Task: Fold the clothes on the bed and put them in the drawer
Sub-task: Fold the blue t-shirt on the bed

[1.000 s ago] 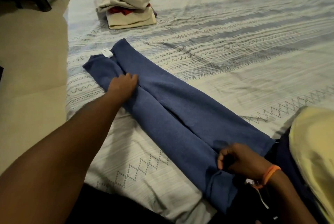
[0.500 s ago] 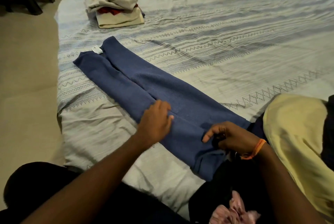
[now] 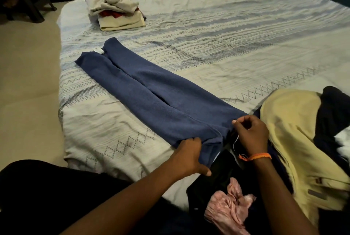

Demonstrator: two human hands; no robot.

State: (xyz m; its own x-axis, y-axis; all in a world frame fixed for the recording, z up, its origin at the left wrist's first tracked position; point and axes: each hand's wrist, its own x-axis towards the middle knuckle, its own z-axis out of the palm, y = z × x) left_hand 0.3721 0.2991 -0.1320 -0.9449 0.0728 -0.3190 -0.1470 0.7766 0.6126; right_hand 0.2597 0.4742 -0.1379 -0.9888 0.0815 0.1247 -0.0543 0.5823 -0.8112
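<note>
Since half a second ago the left hand (image 3: 186, 156) has slid from mid-garment to the near end of the blue garment (image 3: 151, 96), now gripping its left corner; the right hand (image 3: 251, 133) pinches the right corner. It lies narrow along the bed (image 3: 227, 26). Next move, likely: lift this end toward the far one. No drawer shows; folded stack (image 3: 116, 10) waits far left

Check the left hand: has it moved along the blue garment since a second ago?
Yes. The left hand has slid from near the white tag down the blue garment to its near end, which it now grips.
</note>
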